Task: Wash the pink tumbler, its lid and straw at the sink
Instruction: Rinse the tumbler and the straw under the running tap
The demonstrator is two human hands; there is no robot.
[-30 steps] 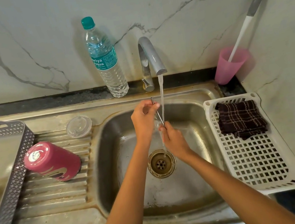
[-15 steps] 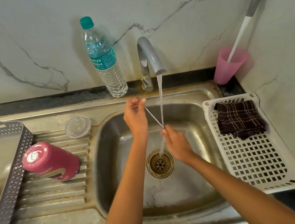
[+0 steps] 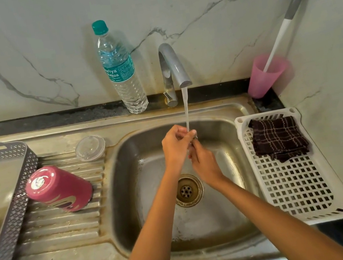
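Both hands meet over the sink basin (image 3: 151, 202) under the running water from the faucet (image 3: 172, 67). My left hand (image 3: 175, 146) and my right hand (image 3: 204, 163) close together around the thin metal straw (image 3: 195, 137), which is almost wholly hidden between the fingers; only a short tip shows. The pink tumbler (image 3: 59, 188) lies on its side on the ribbed drainboard at the left. Its clear lid (image 3: 90, 147) rests flat just behind it, near the basin's corner.
A grey perforated basket (image 3: 8, 209) stands at the far left. A water bottle (image 3: 121, 70) stands beside the faucet. A white slotted tray (image 3: 302, 187) holding a dark checked cloth (image 3: 278, 138) lies right of the basin. A pink cup (image 3: 265, 75) with a long-handled tool stands behind it.
My left hand slid back right along the straw and met my right hand under the stream. The straw, earlier stretched out between the hands, is now mostly covered.
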